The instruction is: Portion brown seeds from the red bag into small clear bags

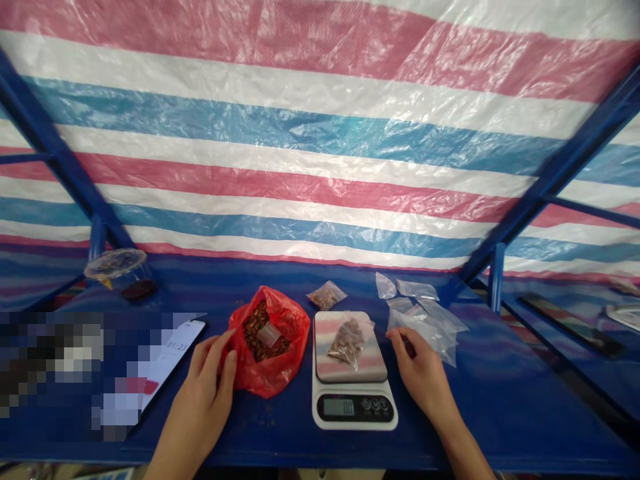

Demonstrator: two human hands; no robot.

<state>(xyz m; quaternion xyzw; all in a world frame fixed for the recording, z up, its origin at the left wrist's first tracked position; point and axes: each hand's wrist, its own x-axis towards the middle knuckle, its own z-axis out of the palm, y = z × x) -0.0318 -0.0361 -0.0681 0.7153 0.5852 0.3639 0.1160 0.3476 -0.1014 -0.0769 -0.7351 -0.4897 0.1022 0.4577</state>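
My left hand [207,383] rests at the left side of a crumpled red plastic bag [293,357], fingers apart, the tips touching its edge. Inside the bag are many small brown pieces [257,320] and a small clear packet [269,335]. A white digital scale [317,393] stands right of it, its display reading 0.0. On the scale's pan lies a clear bag of brownish pieces [347,343]. Just right of the pan, my right hand [420,370] has thumb and forefinger together beside clear plastic bags [435,327]; anything between the tips is too small to make out.
Behind the scale lies another filled clear bag [327,295]. A phone [173,350] lies at left, partly blurred out, with a clear tub [123,273] behind it. Blue metal bars [530,193] and a striped plastic sheet [310,140] bound the blue tabletop [280,433].
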